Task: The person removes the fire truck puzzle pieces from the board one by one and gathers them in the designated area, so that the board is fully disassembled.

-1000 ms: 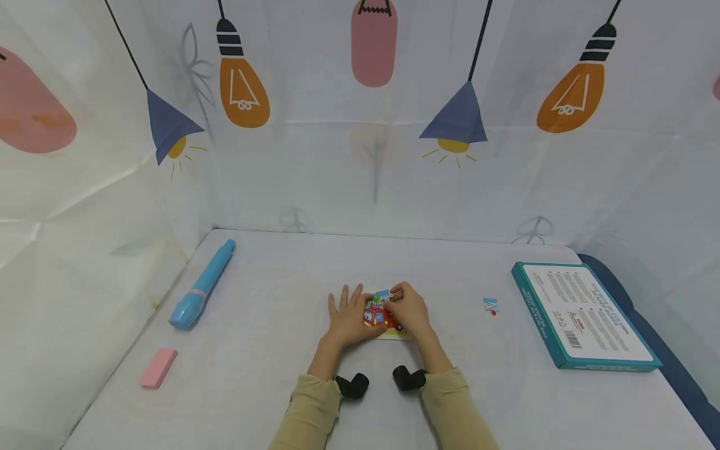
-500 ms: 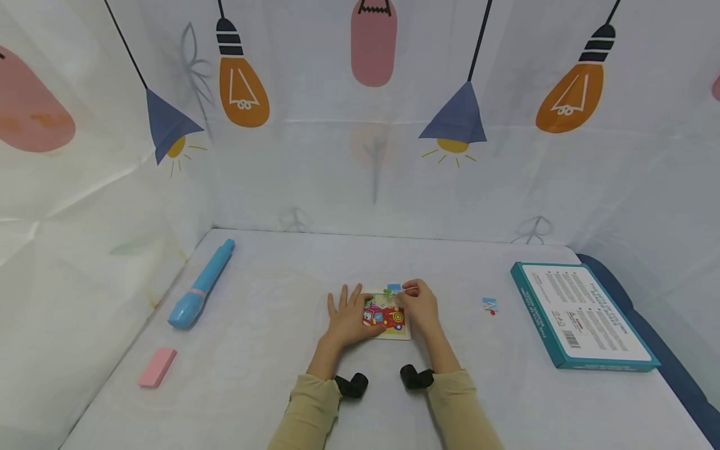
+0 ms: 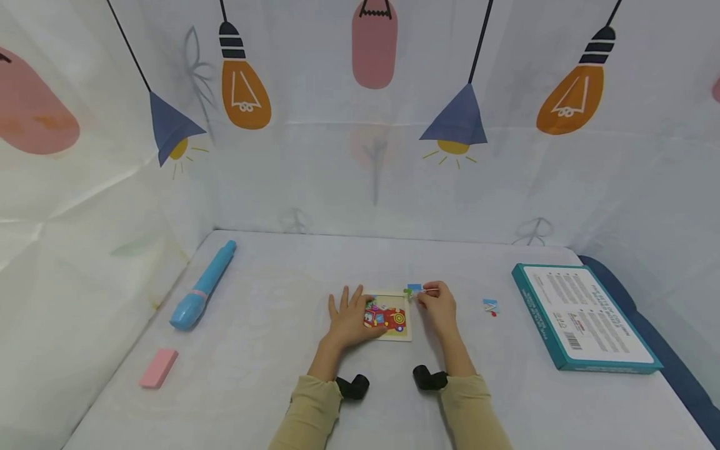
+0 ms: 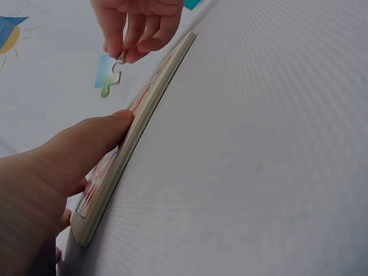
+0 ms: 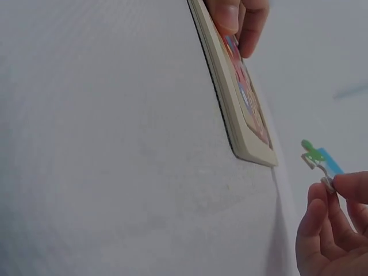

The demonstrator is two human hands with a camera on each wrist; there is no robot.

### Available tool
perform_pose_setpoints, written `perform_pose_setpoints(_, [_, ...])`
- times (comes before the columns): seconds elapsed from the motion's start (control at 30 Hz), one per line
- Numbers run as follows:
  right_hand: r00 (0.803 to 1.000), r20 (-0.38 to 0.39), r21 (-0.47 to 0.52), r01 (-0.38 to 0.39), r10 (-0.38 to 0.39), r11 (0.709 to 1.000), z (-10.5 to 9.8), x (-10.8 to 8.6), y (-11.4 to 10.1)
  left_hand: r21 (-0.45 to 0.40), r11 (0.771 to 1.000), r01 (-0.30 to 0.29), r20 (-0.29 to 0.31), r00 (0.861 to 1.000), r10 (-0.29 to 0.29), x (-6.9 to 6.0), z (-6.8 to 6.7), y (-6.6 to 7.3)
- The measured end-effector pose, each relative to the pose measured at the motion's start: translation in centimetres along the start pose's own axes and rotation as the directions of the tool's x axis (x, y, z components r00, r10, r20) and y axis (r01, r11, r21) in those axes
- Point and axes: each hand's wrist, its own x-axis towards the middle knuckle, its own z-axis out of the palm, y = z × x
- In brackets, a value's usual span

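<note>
A small jigsaw puzzle in a pale wooden frame [image 3: 400, 338], with a red vehicle picture [image 3: 394, 319], lies flat on the white table. My left hand [image 3: 350, 320] rests over its left part with fingers spread, the thumb [image 4: 92, 133] lying against the near edge. Just off the frame's upper right corner, my right hand [image 3: 441, 309] pinches a blue and green puzzle piece [image 4: 107, 76] between thumb and fingertips. The piece [image 5: 315, 154] is held in the air, apart from the frame. Part of the picture is hidden under my left hand.
Another puzzle piece [image 3: 490, 306] lies to the right on the table. Farther right is a teal-edged box [image 3: 585, 315]. On the left are a blue pen-shaped device [image 3: 204, 284] and a pink block [image 3: 159, 369]. A printed white curtain [image 3: 337, 175] stands behind.
My right hand has moved right, away from over the puzzle, carrying the blue and green puzzle piece past the frame's edge. My left hand has stayed in place.
</note>
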Motion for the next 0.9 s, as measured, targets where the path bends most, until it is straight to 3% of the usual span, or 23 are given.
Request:
perform_pose_setpoints(0.47, [0.998,-0.056,-0.024,0.009,-0.01,1.0,-2.2,0.5,0.9,-0.003,1.0,-0.002,-0.001,1.0,0.002,-0.1,0.0,0.1])
perform_pose_setpoints(0.9, [0.999,-0.046,-0.035,-0.013,0.012,0.999,-3.5,0.7,1.0,0.002,1.0,-0.002,-0.001,1.0,0.002,-0.1,-0.1,0.2])
